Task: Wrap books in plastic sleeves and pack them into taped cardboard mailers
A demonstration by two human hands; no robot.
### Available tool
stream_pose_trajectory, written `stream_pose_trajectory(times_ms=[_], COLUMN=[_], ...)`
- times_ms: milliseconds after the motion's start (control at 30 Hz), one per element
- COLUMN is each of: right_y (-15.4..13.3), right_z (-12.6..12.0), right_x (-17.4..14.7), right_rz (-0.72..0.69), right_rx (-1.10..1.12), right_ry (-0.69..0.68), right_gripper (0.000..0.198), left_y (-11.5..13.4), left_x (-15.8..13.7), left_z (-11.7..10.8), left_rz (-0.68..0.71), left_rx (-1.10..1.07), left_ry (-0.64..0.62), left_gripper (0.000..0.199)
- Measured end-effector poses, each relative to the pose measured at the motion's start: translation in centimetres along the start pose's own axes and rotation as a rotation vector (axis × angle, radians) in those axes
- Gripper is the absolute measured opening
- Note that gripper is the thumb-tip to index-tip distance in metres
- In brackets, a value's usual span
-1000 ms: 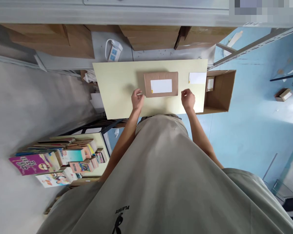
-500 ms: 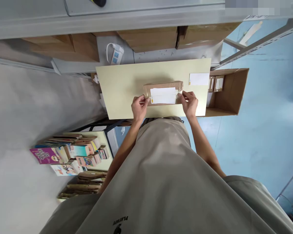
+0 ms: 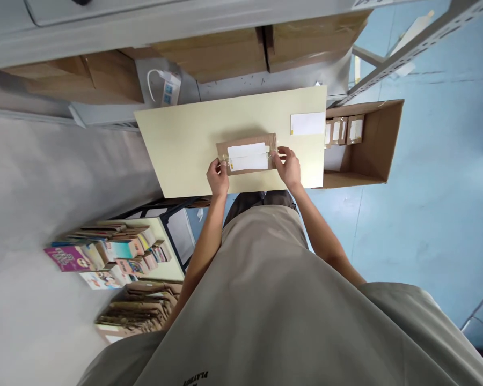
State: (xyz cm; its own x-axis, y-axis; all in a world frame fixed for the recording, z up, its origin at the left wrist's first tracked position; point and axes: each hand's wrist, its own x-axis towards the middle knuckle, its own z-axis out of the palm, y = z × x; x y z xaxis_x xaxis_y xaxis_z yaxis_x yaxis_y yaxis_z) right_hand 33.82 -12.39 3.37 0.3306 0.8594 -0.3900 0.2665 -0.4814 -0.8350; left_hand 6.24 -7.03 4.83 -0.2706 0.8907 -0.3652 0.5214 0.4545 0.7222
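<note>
A small brown cardboard box lies on the pale yellow tabletop, with a white label and clear tape across its upper side. My left hand is closed on the box's left end, thumb and fingers at the tape there. At the opposite end, my right hand pinches the corner, its fingertips on the tape. Whether the fingers grip the cardboard or only the tape is too small to tell. Another white label sheet rests flat on the tabletop, to the right of the box.
An open carton with several small labelled boxes stands against the table's right side. Behind are large cartons and a power strip on a metal shelf. Books and flattened cardboard are stacked at left.
The whole view has shifted, so table, box and hands appear further left. Both hands stay at the box's ends, and the box keeps about the same place on the table.
</note>
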Motion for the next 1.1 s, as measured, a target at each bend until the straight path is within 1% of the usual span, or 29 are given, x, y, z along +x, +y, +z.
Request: stream_pose_trajectory(times_ms=[100, 200, 333, 433, 500, 567, 633, 700, 800, 867, 933, 1033, 1100], right_y=[0.5, 0.9, 1.9, 2.9, 3.9, 5.1, 6.5, 8.1, 10.7, 12.5, 14.4, 17.1, 18.9], right_z=[0.2, 0.2, -0.1, -0.7, -1.5, -2.8, -4.7, -7.0, -11.2, -14.0, -16.4, -19.2, -20.3], right_x=[-0.3, -1.4, -3.7, -6.3, -8.4, -10.8, -13.4, -16.3, -20.8, -23.5, -25.7, -27.0, -26.7], right_rz=[0.004, -0.031, -0.059, -0.069, -0.051, -0.006, 0.033, 0.041, 0.072, 0.164, 0.295, 0.463, 0.522], right_rx=[0.022, 0.037, 0.063, 0.136, 0.18, 0.197, 0.192, 0.171, 0.14, 0.168, 0.241, 0.38, 0.476], right_ry=[-0.026, -0.016, -0.007, -0.021, -0.014, 0.02, 0.081, 0.144, 0.252, 0.343, 0.443, 0.552, 0.603], right_gripper=[0.058, 0.062, 0.074, 0.087, 0.093, 0.094, 0.091, 0.087, 0.074, 0.063, 0.053, 0.041, 0.036], left_y=[-0.4, -1.2, -2.8, -4.1, -4.8, -5.4, -5.7, -5.5, -4.1, -2.3, 0.0, 4.2, 6.8], left_x=[-0.8, -2.3, -4.9, -6.9, -8.4, -10.4, -12.8, -15.6, -19.9, -22.6, -24.7, -27.1, -28.1], left_z=[0.2, -0.1, -0.7, -0.8, -0.5, 0.2, 1.5, 3.1, 5.5, 6.9, 8.2, 11.0, 13.9], left_rz=[0.011, 0.029, 0.003, 0.0, 0.004, 0.014, 0.033, 0.066, 0.153, 0.25, 0.377, 0.562, 0.648], left_rx=[-0.009, -0.033, -0.106, -0.176, -0.202, -0.211, -0.214, -0.215, -0.18, -0.11, -0.009, 0.157, 0.258], left_ry=[0.024, 0.027, 0.008, -0.002, -0.022, -0.063, -0.116, -0.192, -0.334, -0.437, -0.549, -0.694, -0.769], left_gripper=[0.022, 0.026, 0.031, 0.03, 0.028, 0.029, 0.031, 0.033, 0.035, 0.036, 0.036, 0.038, 0.043])
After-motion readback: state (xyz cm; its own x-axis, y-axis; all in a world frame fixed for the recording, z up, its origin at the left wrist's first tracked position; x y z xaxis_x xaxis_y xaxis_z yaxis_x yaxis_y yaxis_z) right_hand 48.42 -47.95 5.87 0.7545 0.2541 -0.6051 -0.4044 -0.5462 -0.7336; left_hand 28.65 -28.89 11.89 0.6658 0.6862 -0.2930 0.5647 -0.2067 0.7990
